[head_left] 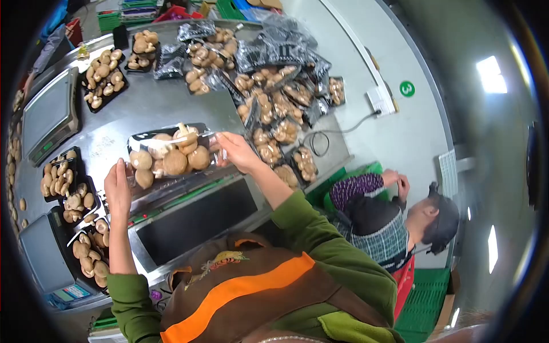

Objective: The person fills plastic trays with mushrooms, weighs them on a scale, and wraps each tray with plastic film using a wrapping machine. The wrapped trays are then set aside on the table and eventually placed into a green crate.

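While it's held, the mushroom pack [171,154] lies crosswise.

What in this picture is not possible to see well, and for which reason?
Head view:
- held tray, its floor: hidden by mushrooms
- lower packs in the pile: covered by upper packs
- reading on the upper-left scale: too small
- person, upper left: cut off by dark lens edge

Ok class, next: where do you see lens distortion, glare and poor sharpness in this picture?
Head view: blackened corners and bowed edges suggest a fisheye lens; head view: white glare streaks the clear film over the held mushrooms, and bright patches show at right; head view: detail softens near the rim.
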Available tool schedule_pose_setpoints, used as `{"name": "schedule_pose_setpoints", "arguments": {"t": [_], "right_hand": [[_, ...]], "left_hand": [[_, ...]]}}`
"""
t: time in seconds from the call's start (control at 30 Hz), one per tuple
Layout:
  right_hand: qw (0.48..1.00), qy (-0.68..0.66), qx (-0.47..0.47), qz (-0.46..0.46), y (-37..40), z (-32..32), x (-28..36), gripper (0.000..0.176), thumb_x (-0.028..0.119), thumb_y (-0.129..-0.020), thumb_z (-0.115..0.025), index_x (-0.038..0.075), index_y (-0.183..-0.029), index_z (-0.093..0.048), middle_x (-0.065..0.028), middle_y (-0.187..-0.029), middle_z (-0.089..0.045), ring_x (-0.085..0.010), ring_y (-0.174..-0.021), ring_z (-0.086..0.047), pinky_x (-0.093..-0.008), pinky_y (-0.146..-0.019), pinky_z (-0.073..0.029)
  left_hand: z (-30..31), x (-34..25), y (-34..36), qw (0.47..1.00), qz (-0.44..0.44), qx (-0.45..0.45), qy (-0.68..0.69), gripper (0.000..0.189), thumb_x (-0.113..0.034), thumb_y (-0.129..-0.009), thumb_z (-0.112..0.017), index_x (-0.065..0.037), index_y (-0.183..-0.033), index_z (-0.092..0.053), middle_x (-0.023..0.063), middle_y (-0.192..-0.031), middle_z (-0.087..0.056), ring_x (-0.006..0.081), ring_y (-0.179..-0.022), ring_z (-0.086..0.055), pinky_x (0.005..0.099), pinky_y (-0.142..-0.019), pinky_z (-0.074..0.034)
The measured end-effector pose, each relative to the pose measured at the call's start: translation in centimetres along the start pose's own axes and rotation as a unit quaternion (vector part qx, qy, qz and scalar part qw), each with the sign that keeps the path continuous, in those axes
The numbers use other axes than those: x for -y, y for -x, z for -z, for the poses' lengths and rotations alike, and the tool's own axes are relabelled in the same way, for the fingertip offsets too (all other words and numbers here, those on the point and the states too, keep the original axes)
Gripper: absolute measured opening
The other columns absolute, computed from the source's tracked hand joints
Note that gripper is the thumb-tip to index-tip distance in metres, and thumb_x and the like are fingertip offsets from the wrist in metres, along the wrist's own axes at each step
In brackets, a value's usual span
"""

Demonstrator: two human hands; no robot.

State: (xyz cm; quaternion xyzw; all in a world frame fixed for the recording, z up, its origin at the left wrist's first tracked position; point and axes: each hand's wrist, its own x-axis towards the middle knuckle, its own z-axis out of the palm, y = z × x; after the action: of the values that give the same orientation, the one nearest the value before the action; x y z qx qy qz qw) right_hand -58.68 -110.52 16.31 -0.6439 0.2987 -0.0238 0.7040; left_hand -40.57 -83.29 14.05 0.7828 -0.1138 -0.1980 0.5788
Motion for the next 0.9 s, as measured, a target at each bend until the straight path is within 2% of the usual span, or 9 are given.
{"name": "schedule_pose_setpoints", "arguments": {"t": [0.23, 0.33, 0.5, 0.57, 0.63, 0.77, 0.83, 0.87, 0.9], "right_hand": [[0.978, -0.069, 0.077, -0.183, 10.7, 0.1, -3.4, 0.039, 0.038, -0.097, -0.046, 0.002, -0.103, -0.059, -0.0084, -0.091, -0.065, -0.0088, -0.056, -0.059, -0.0191, -0.046, -0.046], [0.986, 0.092, -0.092, -0.105, 12.8, -1.7, -3.8, 0.037, 0.034, -0.095, -0.053, 0.001, -0.081, -0.063, -0.0035, -0.065, -0.063, -0.0076, -0.050, -0.055, -0.0211, -0.045, -0.042], [0.922, 0.211, -0.313, 0.089, 16.7, -3.4, -9.6, 0.031, 0.025, -0.091, -0.060, -0.002, -0.075, -0.061, -0.0102, -0.058, -0.058, -0.0105, -0.050, -0.050, -0.0290, -0.049, -0.041], [0.885, 0.255, -0.375, 0.108, 19.2, -2.1, -12.9, 0.029, 0.021, -0.090, -0.061, -0.002, -0.072, -0.058, -0.0133, -0.057, -0.055, -0.0152, -0.049, -0.050, -0.0318, -0.049, -0.040], [0.849, 0.303, -0.429, 0.058, 20.9, 0.6, -18.1, 0.031, 0.020, -0.090, -0.060, -0.001, -0.068, -0.054, -0.0203, -0.062, -0.055, -0.0384, -0.058, -0.055, -0.0411, -0.053, -0.043], [0.796, 0.291, -0.527, 0.064, 19.9, 0.2, -23.6, 0.030, 0.023, -0.091, -0.057, 0.001, -0.070, -0.052, -0.0229, -0.066, -0.054, -0.0416, -0.061, -0.054, -0.0442, -0.053, -0.043], [0.813, 0.229, -0.527, -0.096, 16.0, -3.7, -25.9, 0.024, 0.024, -0.092, -0.055, 0.003, -0.081, -0.058, -0.0187, -0.075, -0.062, -0.0363, -0.070, -0.061, -0.0409, -0.062, -0.049], [0.879, 0.011, -0.472, -0.069, 15.5, -4.9, -26.6, 0.022, 0.023, -0.091, -0.056, 0.003, -0.083, -0.058, -0.0175, -0.078, -0.062, -0.0349, -0.072, -0.061, -0.0402, -0.064, -0.049], [0.890, -0.280, -0.360, 0.017, 16.0, -5.7, -25.4, 0.020, 0.023, -0.090, -0.058, 0.003, -0.085, -0.058, -0.0163, -0.080, -0.062, -0.0335, -0.074, -0.060, -0.0394, -0.067, -0.049]], "left_hand": [[1.8, 1.8, 9.6, 0.984, 0.112, 0.132, -0.038, 0.041, -0.031, -0.098, -0.046, 0.002, -0.074, -0.052, -0.0011, -0.062, -0.043, 0.0087, -0.058, -0.036, 0.0266, -0.055, -0.033], [0.7, 0.9, 12.0, 0.990, 0.015, 0.062, -0.123, 0.036, -0.025, -0.098, -0.048, 0.001, -0.073, -0.046, -0.0003, -0.060, -0.035, 0.0096, -0.059, -0.031, 0.0260, -0.054, -0.032], [-1.3, 4.0, 13.9, 0.992, -0.023, 0.084, -0.093, 0.036, -0.024, -0.099, -0.049, 0.002, -0.075, -0.046, 0.0044, -0.059, -0.036, 0.0112, -0.058, -0.032, 0.0295, -0.052, -0.032], [-1.7, 6.4, 13.8, 0.979, -0.044, 0.099, -0.171, 0.034, -0.023, -0.098, -0.050, 0.003, -0.076, -0.048, 0.0117, -0.057, -0.040, 0.0192, -0.053, -0.034, 0.0344, -0.052, -0.035], [-2.3, 6.1, 13.2, 0.918, -0.173, 0.114, -0.338, 0.028, -0.019, -0.095, -0.054, 0.002, -0.076, -0.052, 0.0195, -0.063, -0.052, 0.0341, -0.055, -0.049, 0.0413, -0.055, -0.042], [-6.5, 6.5, 12.4, 0.861, -0.329, 0.114, -0.371, 0.018, -0.013, -0.091, -0.055, -0.003, -0.076, -0.054, 0.0157, -0.070, -0.057, 0.0343, -0.065, -0.057, 0.0424, -0.059, -0.045], [-8.8, 7.2, 11.7, 0.831, -0.359, 0.169, -0.389, 0.010, -0.007, -0.087, -0.054, -0.005, -0.077, -0.054, 0.0145, -0.077, -0.059, 0.0341, -0.071, -0.058, 0.0411, -0.063, -0.046], [-9.7, 7.0, 11.7, 0.833, -0.355, 0.176, -0.388, 0.011, -0.008, -0.090, -0.052, -0.005, -0.080, -0.055, 0.0126, -0.077, -0.060, 0.0307, -0.070, -0.059, 0.0392, -0.063, -0.047], [-10.6, 6.9, 11.8, 0.835, -0.350, 0.182, -0.383, 0.013, -0.008, -0.092, -0.050, -0.004, -0.082, -0.057, 0.0108, -0.078, -0.061, 0.0272, -0.069, -0.060, 0.0374, -0.064, -0.048]]}}
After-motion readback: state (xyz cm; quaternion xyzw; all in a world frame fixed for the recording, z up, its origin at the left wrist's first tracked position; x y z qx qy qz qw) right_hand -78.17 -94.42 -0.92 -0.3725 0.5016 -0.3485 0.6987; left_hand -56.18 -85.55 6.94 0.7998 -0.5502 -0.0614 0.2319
